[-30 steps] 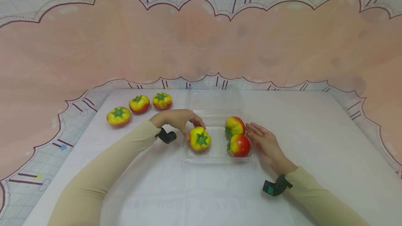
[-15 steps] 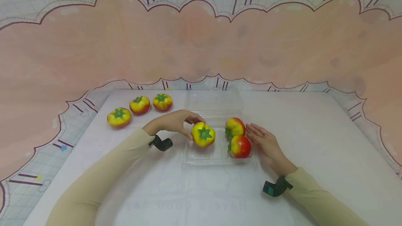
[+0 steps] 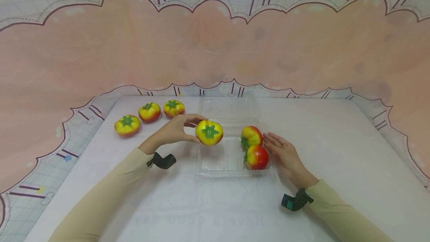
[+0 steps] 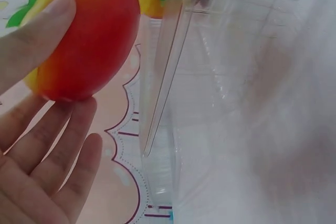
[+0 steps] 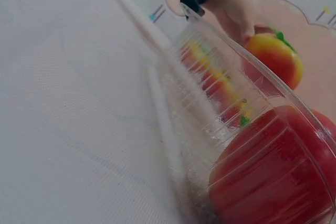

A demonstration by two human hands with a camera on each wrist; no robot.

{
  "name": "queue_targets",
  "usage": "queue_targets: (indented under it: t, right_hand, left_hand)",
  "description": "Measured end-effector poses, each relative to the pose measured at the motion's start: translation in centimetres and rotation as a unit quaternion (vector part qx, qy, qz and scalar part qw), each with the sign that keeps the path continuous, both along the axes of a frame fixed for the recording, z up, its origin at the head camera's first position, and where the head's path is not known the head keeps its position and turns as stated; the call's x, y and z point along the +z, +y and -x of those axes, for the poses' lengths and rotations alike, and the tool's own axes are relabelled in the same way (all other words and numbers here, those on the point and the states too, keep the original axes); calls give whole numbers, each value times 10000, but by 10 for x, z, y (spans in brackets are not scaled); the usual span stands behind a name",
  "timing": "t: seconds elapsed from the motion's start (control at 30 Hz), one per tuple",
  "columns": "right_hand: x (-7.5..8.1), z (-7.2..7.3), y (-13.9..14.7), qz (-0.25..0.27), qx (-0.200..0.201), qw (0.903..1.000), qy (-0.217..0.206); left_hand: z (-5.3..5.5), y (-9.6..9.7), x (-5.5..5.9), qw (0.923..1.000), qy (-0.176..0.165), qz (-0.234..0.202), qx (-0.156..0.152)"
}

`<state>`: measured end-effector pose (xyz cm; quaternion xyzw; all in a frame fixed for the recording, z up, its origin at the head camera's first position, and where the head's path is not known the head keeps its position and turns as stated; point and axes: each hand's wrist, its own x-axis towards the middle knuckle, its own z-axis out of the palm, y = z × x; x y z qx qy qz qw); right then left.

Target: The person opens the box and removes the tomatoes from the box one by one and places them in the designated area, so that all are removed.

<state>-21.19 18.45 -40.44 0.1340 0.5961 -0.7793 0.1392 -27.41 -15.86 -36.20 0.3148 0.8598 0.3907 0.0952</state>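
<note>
My left hand [image 3: 173,130] pinches a yellow-and-red persimmon [image 3: 209,133] between thumb and fingers, its green calyx turned toward the head camera. It hangs above the left part of a clear plastic box [image 3: 216,164]. In the left wrist view the thumb presses the side of the red persimmon [image 4: 102,38], with fingertips beneath. Two more persimmons, one behind [image 3: 252,136] and one in front [image 3: 256,157], lie tilted at the right end of the box. My right hand [image 3: 283,155] rests beside that end, fingers extended; whether it touches the box wall is hard to tell.
On the white table [image 3: 336,141] at the back left stand three more persimmons: a left one [image 3: 127,125], a middle one [image 3: 149,112] and a right one [image 3: 174,108]. The box's clear lid [image 3: 230,106] lies folded back behind it. A patterned cloth [image 3: 215,51] hangs behind.
The held persimmon has risen from low in the box's left part, shifting first right, then back left and farther away. The left hand moved with it; the right hand stayed put.
</note>
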Motion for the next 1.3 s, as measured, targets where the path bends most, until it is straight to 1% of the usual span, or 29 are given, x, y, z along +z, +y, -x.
queue_targets:
  t: [0.13,0.27,0.47,0.63,0.8,0.93,1.13,1.3]
  right_hand:
    - [0,0,0,109,-29,9999,-8]
    - [-1,-1,0,156,-40,9999,26]
    - [-3,-1,0,204,-55,9997,85]
    - [-3,0,0,98,-37,9999,104]
    - [-4,0,1,12,-29,10000,91]
    - [-4,-1,1,31,-22,10000,81]
    - [-3,0,1,10,42,9999,135]
    - [-4,1,0,25,70,9999,145]
  left_hand:
    - [-5,-7,1,9995,36,-171,264]
    - [-10,-13,2,9983,36,-241,533]
    - [-16,-19,3,9958,40,-365,840]
    - [-21,-24,2,9922,-20,-408,1176]
    - [-24,-30,-1,9866,26,-418,1578]
    - [-25,-37,-5,9809,100,-504,1876]
    - [-21,-45,-9,9744,217,-632,2146]
    - [-17,-51,-14,9673,82,-580,2468]
